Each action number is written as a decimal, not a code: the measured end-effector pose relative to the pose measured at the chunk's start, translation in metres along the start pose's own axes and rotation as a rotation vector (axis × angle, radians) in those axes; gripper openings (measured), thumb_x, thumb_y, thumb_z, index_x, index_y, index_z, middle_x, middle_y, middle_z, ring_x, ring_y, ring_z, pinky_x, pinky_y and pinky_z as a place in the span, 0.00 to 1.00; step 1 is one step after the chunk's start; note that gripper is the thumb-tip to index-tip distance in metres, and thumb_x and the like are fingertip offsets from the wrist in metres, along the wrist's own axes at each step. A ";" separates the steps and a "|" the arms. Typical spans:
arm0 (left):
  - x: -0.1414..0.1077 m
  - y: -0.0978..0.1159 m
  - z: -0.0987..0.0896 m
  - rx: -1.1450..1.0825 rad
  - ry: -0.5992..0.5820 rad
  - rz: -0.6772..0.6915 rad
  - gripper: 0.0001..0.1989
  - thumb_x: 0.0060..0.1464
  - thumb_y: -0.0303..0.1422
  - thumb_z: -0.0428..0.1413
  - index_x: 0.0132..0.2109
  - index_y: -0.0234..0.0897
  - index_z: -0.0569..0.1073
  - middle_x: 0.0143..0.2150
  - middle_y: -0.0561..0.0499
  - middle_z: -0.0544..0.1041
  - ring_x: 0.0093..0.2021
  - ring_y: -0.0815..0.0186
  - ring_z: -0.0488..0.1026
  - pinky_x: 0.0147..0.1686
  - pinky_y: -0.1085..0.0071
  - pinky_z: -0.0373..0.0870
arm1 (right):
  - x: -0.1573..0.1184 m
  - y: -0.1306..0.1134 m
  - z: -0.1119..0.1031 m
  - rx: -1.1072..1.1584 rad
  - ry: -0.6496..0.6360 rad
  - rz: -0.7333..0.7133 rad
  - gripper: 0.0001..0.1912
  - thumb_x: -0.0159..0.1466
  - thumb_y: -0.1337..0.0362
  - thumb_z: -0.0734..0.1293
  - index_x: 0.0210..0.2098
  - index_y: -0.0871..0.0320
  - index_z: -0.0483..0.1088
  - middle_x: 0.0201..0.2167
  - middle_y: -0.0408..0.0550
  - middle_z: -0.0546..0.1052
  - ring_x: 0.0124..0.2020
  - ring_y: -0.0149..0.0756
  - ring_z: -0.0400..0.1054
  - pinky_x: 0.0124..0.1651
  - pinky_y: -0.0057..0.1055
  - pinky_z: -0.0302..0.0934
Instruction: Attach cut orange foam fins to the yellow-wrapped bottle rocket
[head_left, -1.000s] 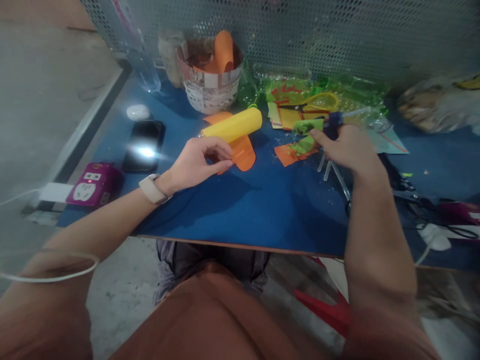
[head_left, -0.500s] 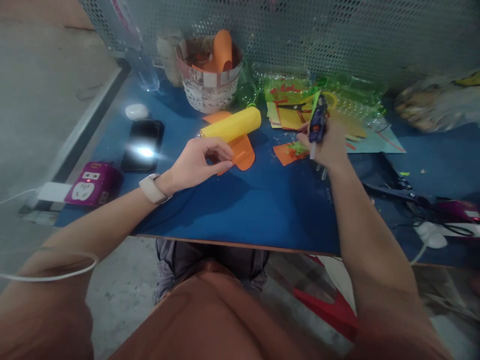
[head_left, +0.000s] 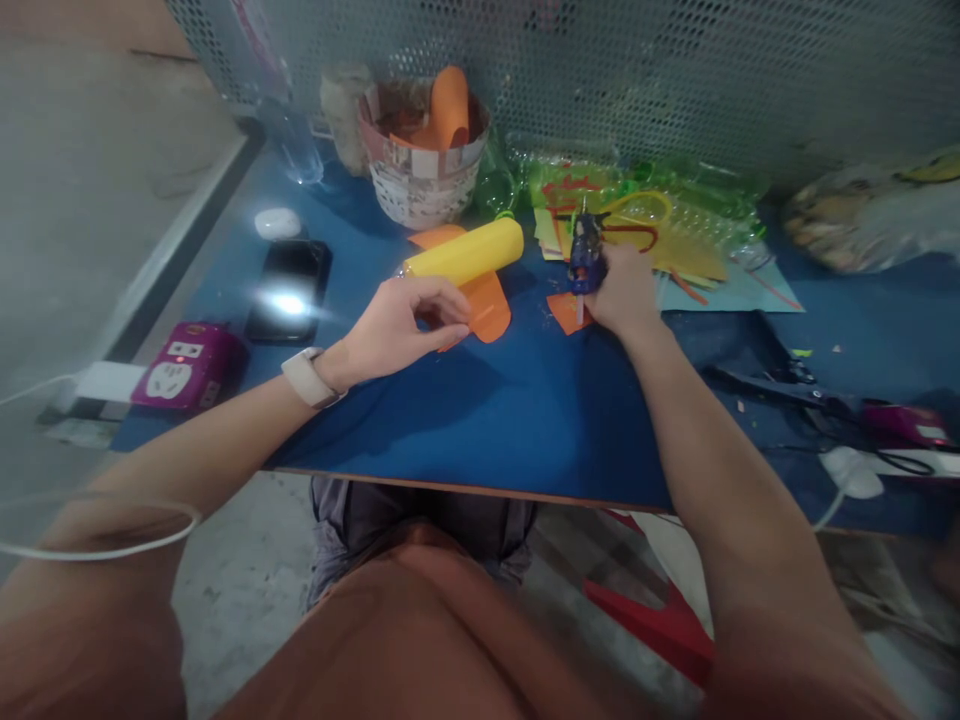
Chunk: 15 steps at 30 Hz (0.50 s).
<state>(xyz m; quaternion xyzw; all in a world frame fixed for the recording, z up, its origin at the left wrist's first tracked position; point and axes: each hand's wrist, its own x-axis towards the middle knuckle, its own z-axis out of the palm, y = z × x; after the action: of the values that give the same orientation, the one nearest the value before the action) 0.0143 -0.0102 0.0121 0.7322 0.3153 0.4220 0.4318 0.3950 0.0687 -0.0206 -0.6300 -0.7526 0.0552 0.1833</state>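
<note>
My left hand (head_left: 409,325), with a pale band on its wrist, is closed in a pinch at the edge of an orange paper piece (head_left: 491,308). The fingers partly hide what they grip. A yellow roll (head_left: 472,252) with a clear end lies across the orange paper, just above this hand. My right hand (head_left: 628,292) is wrapped round a dark blue glue gun (head_left: 585,258). The gun's pale glue stick end points toward me, over a small orange scrap (head_left: 564,312).
A woven paper basket (head_left: 427,195) holding orange paper stands behind. Green plastic bottles (head_left: 697,190) and paper sheets (head_left: 750,290) lie at the back right. At left are a phone (head_left: 289,290), a white case (head_left: 277,223) and a purple socket block (head_left: 184,365). Black scissors-like tools and cables lie right.
My right hand has moved left with the glue gun, now over the orange scrap. Green bits seen on the scrap earlier are no longer visible. My left hand has barely moved.
</note>
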 end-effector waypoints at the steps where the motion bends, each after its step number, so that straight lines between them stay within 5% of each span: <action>1: 0.000 0.000 0.000 -0.001 0.000 0.002 0.09 0.63 0.35 0.74 0.45 0.35 0.87 0.39 0.43 0.89 0.33 0.64 0.86 0.37 0.67 0.87 | 0.000 -0.001 0.001 -0.021 0.031 0.012 0.14 0.70 0.50 0.68 0.47 0.50 0.78 0.44 0.62 0.81 0.51 0.68 0.78 0.57 0.64 0.74; 15: 0.000 0.003 -0.002 0.027 -0.019 -0.011 0.08 0.64 0.35 0.73 0.46 0.36 0.87 0.39 0.44 0.90 0.35 0.63 0.88 0.40 0.66 0.89 | -0.002 -0.016 0.001 -0.026 0.066 0.089 0.09 0.67 0.52 0.71 0.39 0.50 0.74 0.41 0.60 0.79 0.51 0.68 0.79 0.57 0.62 0.74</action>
<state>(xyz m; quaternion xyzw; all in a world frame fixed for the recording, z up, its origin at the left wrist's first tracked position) 0.0132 -0.0108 0.0149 0.7404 0.3207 0.4082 0.4270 0.3802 0.0637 -0.0166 -0.6667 -0.7181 0.0325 0.1972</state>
